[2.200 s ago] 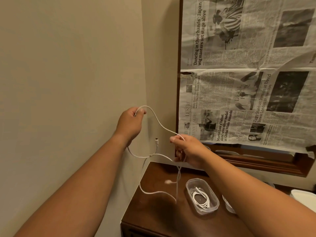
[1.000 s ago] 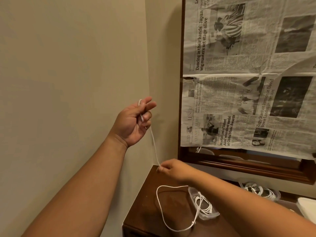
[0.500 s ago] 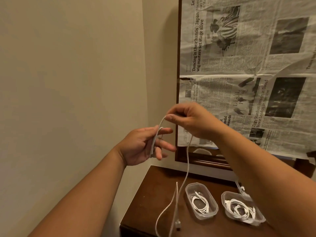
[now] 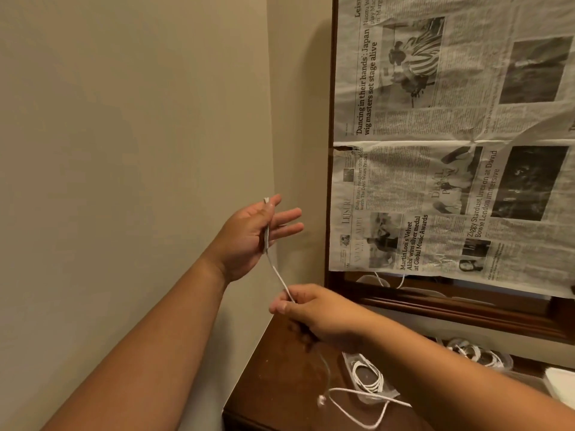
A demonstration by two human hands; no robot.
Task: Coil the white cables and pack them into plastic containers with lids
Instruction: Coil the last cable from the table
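Note:
A white cable [image 4: 278, 275] runs taut between both hands. My left hand [image 4: 249, 237] is raised near the wall corner, palm up, with one cable end pinched under the thumb and the other fingers spread. Lower down, my right hand [image 4: 314, 309] pinches the cable between thumb and fingers. The slack [image 4: 357, 402] hangs from it and loops onto the wooden dresser top [image 4: 280, 377], its plug lying near the front edge. A clear plastic container [image 4: 367, 377] holding a coiled white cable sits under my right forearm. A second container [image 4: 479, 356] with coiled cable stands further right.
Beige walls meet in a corner behind my left hand. A wood-framed mirror [image 4: 435, 309] covered with newspaper [image 4: 435, 150] rises behind the dresser. Something white [image 4: 560, 381], possibly a lid, shows at the right edge.
My right hand dropped from above the left hand to below it, drawing the cable down. My left hand lifted and opened its fingers. The loose end now lies looped on the dresser.

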